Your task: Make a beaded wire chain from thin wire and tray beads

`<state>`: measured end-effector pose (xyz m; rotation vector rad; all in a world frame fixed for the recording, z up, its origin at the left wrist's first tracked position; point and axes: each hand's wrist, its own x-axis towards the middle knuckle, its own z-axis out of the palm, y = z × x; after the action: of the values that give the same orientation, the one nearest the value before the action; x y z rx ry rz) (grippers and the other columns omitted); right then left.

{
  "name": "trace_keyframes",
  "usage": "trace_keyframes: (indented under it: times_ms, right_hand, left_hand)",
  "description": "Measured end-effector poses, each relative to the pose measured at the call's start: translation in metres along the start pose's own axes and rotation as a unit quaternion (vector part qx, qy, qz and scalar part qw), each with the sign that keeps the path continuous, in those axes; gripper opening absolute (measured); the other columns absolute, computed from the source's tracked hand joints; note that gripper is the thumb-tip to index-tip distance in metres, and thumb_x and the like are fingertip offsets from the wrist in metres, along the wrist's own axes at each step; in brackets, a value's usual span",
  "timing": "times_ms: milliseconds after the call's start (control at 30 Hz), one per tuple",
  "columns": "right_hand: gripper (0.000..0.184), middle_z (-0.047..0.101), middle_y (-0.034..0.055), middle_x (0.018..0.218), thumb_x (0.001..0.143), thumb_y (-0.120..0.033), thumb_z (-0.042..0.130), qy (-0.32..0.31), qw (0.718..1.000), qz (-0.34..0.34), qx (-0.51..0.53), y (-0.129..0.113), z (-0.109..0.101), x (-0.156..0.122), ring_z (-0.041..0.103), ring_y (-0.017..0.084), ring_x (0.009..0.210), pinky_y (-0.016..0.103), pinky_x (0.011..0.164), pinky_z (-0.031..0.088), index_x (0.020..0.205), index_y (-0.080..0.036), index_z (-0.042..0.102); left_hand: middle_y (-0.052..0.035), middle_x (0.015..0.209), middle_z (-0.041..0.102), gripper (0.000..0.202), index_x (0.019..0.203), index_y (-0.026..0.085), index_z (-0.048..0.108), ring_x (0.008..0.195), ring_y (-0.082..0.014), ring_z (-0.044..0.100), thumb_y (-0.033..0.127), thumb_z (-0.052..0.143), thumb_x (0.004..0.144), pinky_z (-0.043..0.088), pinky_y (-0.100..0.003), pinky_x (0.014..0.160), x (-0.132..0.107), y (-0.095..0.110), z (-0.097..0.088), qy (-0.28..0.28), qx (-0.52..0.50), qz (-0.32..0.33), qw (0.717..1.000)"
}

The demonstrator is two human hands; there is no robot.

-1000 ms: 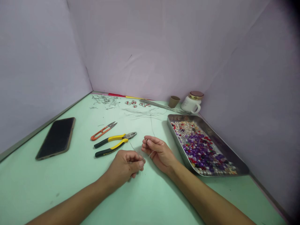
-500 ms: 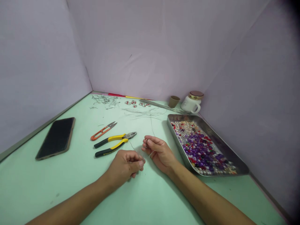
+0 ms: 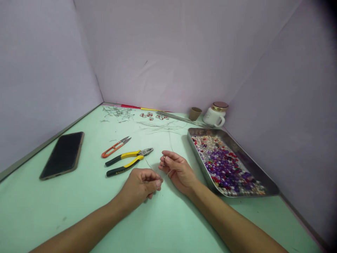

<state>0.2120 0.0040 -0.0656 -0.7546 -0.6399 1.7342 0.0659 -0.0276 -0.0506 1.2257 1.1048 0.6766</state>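
Left forearm [image 3: 98,223] and right forearm [image 3: 223,214] are both bare right to where the view cuts them off, pretty slim, smooth outlines, tapering toward the wrists [image 3: 192,187]. Left grip [image 3: 138,185] and right grip [image 3: 181,174] are just plain bare hands, slender fingers [image 3: 172,154]. Finer detail's too blurry tbh.

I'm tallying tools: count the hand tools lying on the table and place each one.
2. The orange snips lie left of centre; the yellow-and-black pliers lie nearer, just beyond the left hand. No others show, though some may be hidden.
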Motion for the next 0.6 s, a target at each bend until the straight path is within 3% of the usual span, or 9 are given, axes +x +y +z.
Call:
trace_keyframes:
  times_ms: [233, 600]
  right_hand:
    - [0.025, 0.067, 0.0001, 0.067, 0.057, -0.017, 0.074, -0.019, 1.0, 0.002, -0.008, -0.001, -0.0008, -0.0008, 0.059, 0.009, 0.058, 0.024, 0.063, 0.048, 0.081, -0.017, 0.066]
    - [0.015, 0.067, 0.0002, 0.066, 0.06, -0.021, 0.072, -0.032, 0.999, 0.002, -0.026, -0.0018, -0.0004, -0.0013, 0.059, 0.01, 0.058, 0.024, 0.062, 0.048, 0.073, -0.016, 0.067]
  left_hand:
    - [0.0046, 0.046, 0.049, 0.012, 0.069, 0.014, 0.056, 0.04, -0.0078, 0.043, 0.025, 0.057, 0.065, 0.034, -0.02, 0.039, 0.004, -0.0005, 0.0015, 0.052, -0.012, -0.024, 0.998]
    - [0.0029, 0.046, 0.053, 0.011, 0.068, 0.013, 0.057, 0.041, -0.0082, 0.045, 0.024, 0.057, 0.065, 0.035, -0.021, 0.041, 0.0024, 0.0038, 0.002, 0.059, -0.007, -0.017, 0.998]
